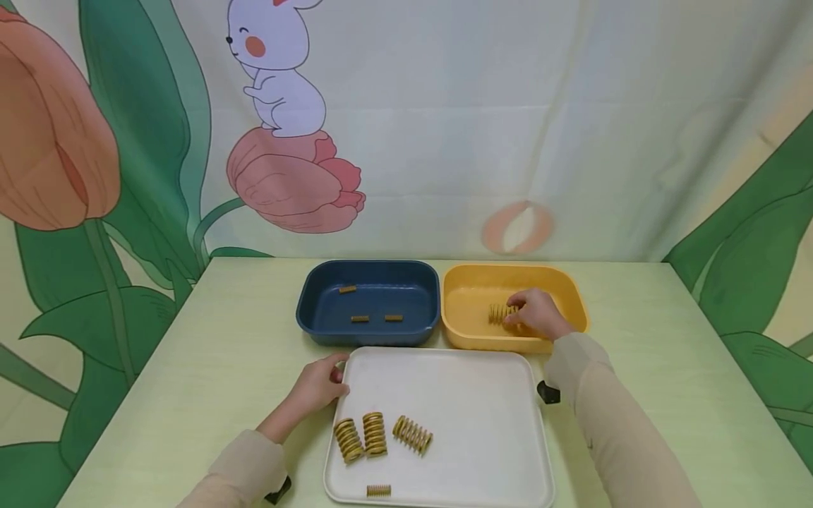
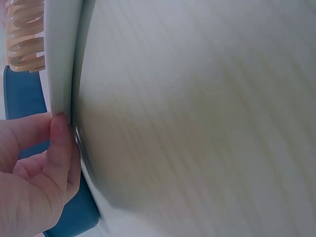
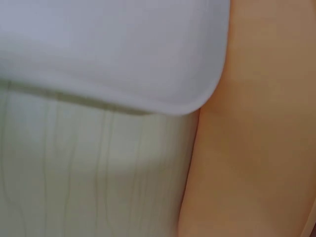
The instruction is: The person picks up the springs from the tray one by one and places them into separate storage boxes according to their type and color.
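My left hand (image 1: 322, 383) pinches the left rim of a white tray (image 1: 470, 423) between thumb and fingers, near its far corner. In the left wrist view, the left fingers (image 2: 61, 148) bend against the tray's edge. On the tray, three thick gold coil springs (image 1: 375, 434) lie toward the left, and a small thin spring (image 1: 379, 490) lies by the near edge. Inside the yellow bin (image 1: 466, 342), my right hand (image 1: 538, 314) has its thumb and fingers at the right end of a thin-wire gold spring (image 1: 497, 315), pinching it. The right wrist view leaves that hand out of frame.
Left of the yellow bin and beside it stands a dark blue bin (image 1: 330, 337) holding three small gold pieces (image 1: 394, 317). Both bins stand just beyond the tray's far edge. A printed curtain (image 1: 432, 141) hangs behind the pale green table (image 1: 654, 367).
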`<state>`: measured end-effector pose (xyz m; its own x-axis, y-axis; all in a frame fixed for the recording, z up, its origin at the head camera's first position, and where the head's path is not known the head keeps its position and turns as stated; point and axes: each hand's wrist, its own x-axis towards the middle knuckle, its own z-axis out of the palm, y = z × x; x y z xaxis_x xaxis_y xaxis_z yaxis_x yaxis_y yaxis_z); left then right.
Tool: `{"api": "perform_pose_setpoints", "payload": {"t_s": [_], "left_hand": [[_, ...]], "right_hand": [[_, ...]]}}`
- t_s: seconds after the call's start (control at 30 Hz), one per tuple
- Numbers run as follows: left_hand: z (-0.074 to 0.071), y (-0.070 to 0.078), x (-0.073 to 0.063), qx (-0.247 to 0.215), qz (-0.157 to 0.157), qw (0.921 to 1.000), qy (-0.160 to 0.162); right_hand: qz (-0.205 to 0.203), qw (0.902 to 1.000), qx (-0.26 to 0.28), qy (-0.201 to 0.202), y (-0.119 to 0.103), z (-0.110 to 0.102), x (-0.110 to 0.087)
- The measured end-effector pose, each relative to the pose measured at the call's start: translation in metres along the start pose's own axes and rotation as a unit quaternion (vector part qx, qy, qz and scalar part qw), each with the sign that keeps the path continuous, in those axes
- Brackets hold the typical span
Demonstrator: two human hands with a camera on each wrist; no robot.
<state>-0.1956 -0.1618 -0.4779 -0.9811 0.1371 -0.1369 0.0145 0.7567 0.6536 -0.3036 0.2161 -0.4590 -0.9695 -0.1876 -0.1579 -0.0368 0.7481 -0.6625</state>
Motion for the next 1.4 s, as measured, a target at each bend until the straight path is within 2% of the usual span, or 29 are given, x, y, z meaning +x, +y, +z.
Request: {"api": "perform_pose_setpoints", "payload": {"t_s": [0.23, 0.5, 0.77, 1.03, 1.4], "left_hand": [[0.000, 0.001, 0.001, 0.000, 0.004, 1.0000, 0.002], [0.001, 0.000, 0.002, 0.000, 0.005, 1.0000, 0.000], [0.002, 0.000, 0.001, -0.005, 0.003, 1.0000, 0.002], [0.003, -0.002, 0.003, -0.006, -0.001, 1.0000, 0.001], [0.002, -0.004, 0.003, -0.005, -0.003, 1.0000, 0.000]], "right_hand": [[0.012, 0.9999, 0.009, -0.002, 0.002, 0.000, 0.003], [0.013, 0.9997, -0.023, -0.002, 0.008, 0.001, 0.007], [0.026, 0.9993, 0.023, -0.017, 0.004, -0.002, 0.003], [0.004, 0.9997, 0.018, -0.014, -0.006, -0.011, -0.009], [-0.013, 0.9994, 0.032, -0.007, -0.008, -0.013, -0.014]]}}
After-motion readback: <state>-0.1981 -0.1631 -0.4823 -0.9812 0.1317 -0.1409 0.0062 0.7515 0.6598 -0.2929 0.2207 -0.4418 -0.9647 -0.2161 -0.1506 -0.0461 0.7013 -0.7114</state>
